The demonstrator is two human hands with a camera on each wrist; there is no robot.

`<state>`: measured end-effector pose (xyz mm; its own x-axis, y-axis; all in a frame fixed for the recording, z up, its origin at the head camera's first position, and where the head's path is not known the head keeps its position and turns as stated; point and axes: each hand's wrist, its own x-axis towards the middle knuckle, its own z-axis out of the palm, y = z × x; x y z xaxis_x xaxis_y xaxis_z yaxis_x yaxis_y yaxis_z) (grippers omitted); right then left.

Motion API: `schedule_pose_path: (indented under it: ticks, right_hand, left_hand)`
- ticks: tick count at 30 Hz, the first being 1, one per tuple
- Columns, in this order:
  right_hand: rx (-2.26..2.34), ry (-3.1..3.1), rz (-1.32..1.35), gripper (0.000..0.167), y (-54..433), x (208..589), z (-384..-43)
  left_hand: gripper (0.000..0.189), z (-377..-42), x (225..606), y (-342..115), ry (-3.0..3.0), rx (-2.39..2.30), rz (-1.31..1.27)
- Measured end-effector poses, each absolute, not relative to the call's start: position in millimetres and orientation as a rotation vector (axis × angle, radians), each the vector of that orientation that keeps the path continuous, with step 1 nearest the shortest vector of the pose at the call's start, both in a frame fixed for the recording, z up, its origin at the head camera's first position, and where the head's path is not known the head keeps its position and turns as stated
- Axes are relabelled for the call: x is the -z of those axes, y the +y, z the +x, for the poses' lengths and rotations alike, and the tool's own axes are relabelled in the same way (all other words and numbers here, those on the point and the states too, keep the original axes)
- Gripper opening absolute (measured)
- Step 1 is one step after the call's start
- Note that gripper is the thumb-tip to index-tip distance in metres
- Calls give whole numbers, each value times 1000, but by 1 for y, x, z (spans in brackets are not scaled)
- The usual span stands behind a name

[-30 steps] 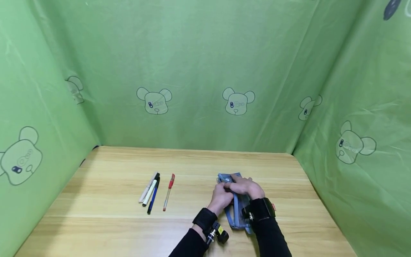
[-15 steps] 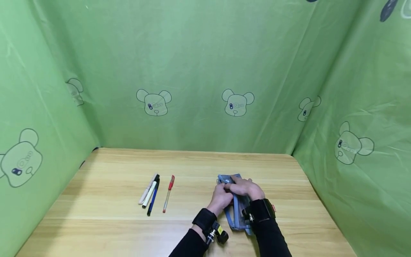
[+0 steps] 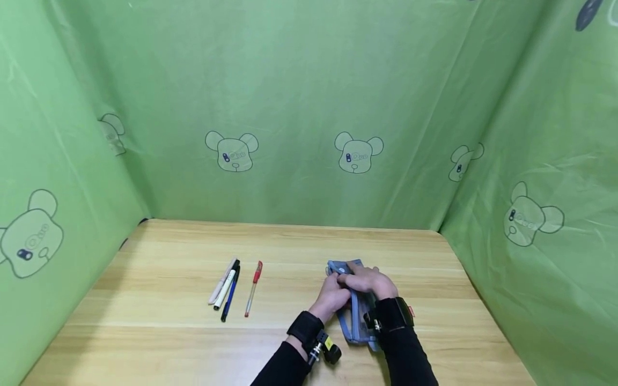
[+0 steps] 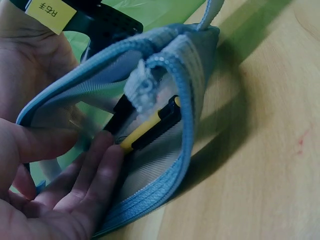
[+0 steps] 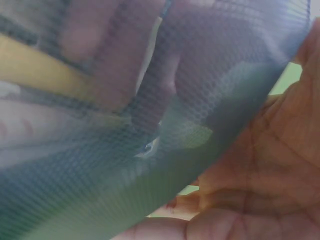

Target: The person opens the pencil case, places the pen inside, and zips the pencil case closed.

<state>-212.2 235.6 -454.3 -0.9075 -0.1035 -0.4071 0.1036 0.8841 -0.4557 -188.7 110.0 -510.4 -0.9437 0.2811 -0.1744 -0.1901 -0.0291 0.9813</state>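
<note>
A blue mesh pencil case (image 3: 356,321) lies on the table, right of centre, with its zip open. My left hand (image 3: 333,296) reaches into its mouth. In the left wrist view, the fingers (image 4: 97,175) extend inside, near a yellow and black pen (image 4: 152,127). The left thumb stands apart from them, and the mesh partly hides what lies around them. My right hand (image 3: 370,282) lies over the far part of the case and holds it, with its palm (image 5: 270,160) facing the mesh in the right wrist view. Through that mesh a yellow pen (image 5: 40,65) shows blurred.
Left of the case, a pen with a red cap (image 3: 254,289) lies alone. Farther left are a blue pen with a black cap (image 3: 230,295), a white pen (image 3: 224,291) and a paler pen (image 3: 217,289) close together. Green printed cloth (image 3: 294,96) walls in the wooden table (image 3: 169,343).
The left wrist has shifted slightly to the left while its hand stays at the mouth of the pencil case. The right hand, the case and the loose pens keep their places.
</note>
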Motion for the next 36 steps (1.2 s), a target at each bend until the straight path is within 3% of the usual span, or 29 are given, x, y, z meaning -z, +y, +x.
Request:
schedule_pose_path:
  ticks: [8,16,23,36]
  right_hand:
    - [648,2633,-40,80,235,453,-216]
    - [659,2633,-42,80,235,456,-215]
    - [634,2639,-24,81,234,456,-214]
    - [640,2629,6,79,233,454,-213]
  left_hand:
    - [54,-192,510,107,1841,-2025,124]
    - [47,-189,508,105,1874,-2010,54]
    - [29,-188,502,97,1963,-1956,15]
    - [25,-182,483,69,2819,-1442,221]
